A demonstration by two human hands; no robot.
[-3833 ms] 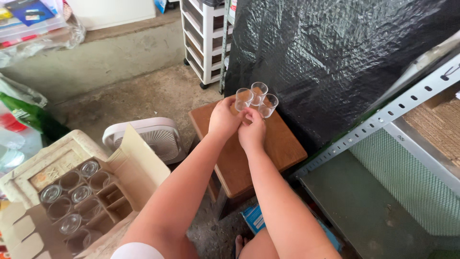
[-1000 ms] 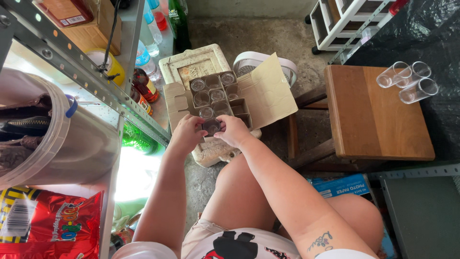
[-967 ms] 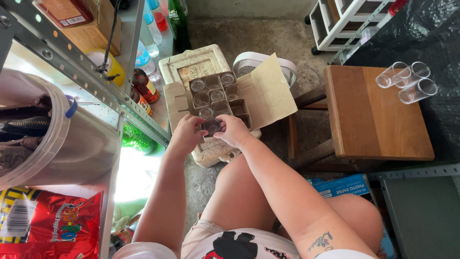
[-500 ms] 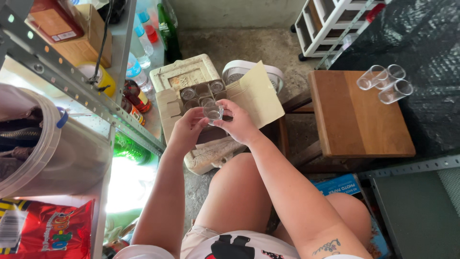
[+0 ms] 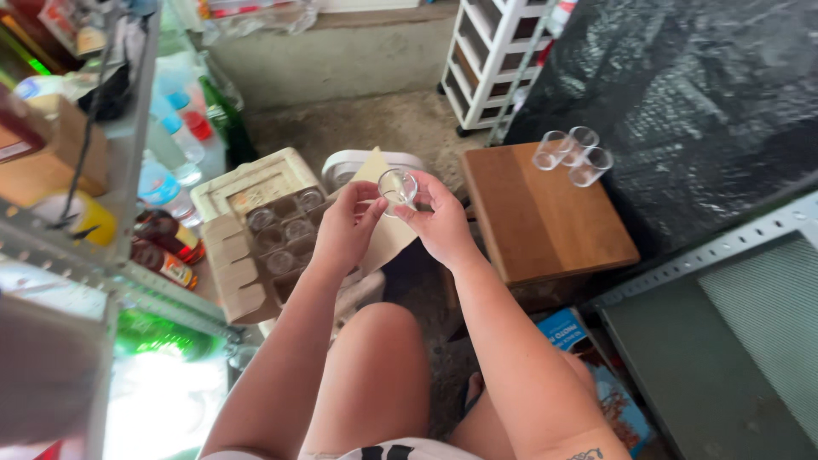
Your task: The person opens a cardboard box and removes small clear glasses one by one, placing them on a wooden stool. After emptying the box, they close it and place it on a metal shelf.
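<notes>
Both hands pinch one small clear drinking glass [image 5: 397, 187] at the frame's centre: the left hand [image 5: 348, 228] grips its left side, the right hand [image 5: 441, 223] its right. Just below-left lies an open cardboard box with divider cells [image 5: 256, 247]. Three more clear glasses [image 5: 572, 156] stand on a brown wooden stool [image 5: 545, 221], upper right.

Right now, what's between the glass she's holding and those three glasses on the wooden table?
In the head view, only her right hand and bare wooden tabletop lie between the held glass and the three glasses.
</notes>
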